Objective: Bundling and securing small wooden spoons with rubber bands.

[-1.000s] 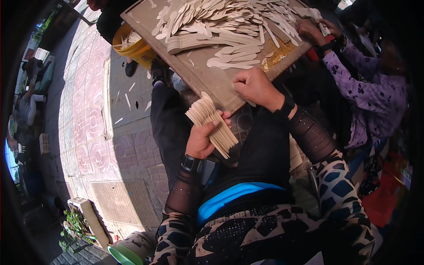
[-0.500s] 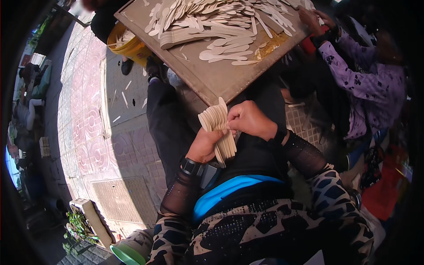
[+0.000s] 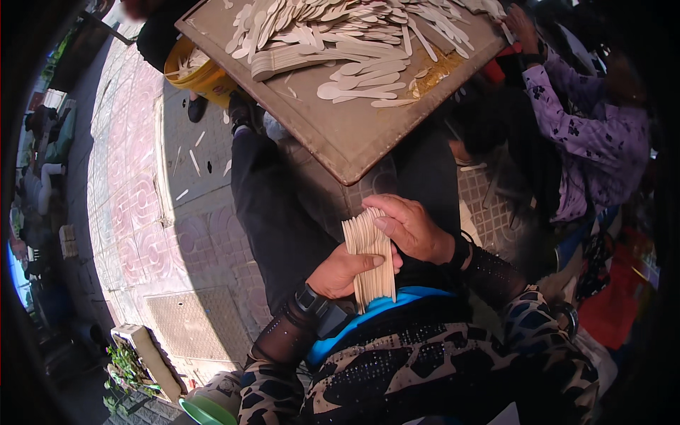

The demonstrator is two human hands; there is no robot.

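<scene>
A thick bundle of flat wooden spoons [image 3: 375,285] is upright over my lap, its sticks pressed side by side. My left hand [image 3: 337,274] is closed around the lower part, thumb across the front. Over the far end curls my right hand [image 3: 419,232], its thumb against the bundle's face and its fingers covering the tips. Beyond the hands, apart from them, is the near corner of a brown table [image 3: 340,134]. On it lies a large heap of loose wooden spoons [image 3: 354,32], with a neat row of stacked spoons [image 3: 287,61] at the heap's near left.
A yellow bucket [image 3: 216,86] with wooden pieces stands left of the table. Several sticks lie on the pavement. At the right sits a person in a purple patterned sleeve [image 3: 567,124], a hand [image 3: 523,30] at the table's edge. A green-rimmed tub [image 3: 205,411] is at lower left.
The bundle has come down and nearer to my body, away from the table corner. My right hand went from pinching at its side to wrapping over its far end.
</scene>
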